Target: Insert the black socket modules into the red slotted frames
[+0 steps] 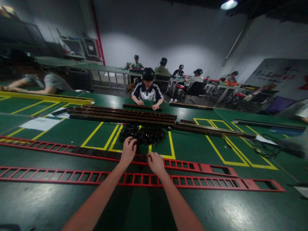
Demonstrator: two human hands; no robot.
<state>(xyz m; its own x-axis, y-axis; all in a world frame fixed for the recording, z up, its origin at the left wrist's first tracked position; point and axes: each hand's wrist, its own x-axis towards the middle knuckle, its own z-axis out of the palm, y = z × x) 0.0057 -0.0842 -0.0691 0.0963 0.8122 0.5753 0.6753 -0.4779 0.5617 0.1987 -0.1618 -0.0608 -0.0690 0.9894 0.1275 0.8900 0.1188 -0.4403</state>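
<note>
My left hand (128, 152) is at the near edge of a heap of small black parts (146, 135), its fingers bent and apart, with nothing visible in them. My right hand (156, 163) rests at a long red frame with ladder-like slots (180, 165), fingers curled together and pointing down. Whatever those fingertips pinch is hidden. Several slots of this frame, to the left of and between my hands, are filled with black pieces (96, 153). A second red slotted frame (202, 182) lies parallel and closer to me, under my forearms, its slots showing the green table.
Long dark strips (125, 115) are stacked behind the heap. Across the green table (187, 144) a person (147, 89) handles another strip. Yellow tape (172, 144) marks rectangles. White paper (39, 123) and a yellow bar (48, 98) lie left; black cables (266, 150) lie right.
</note>
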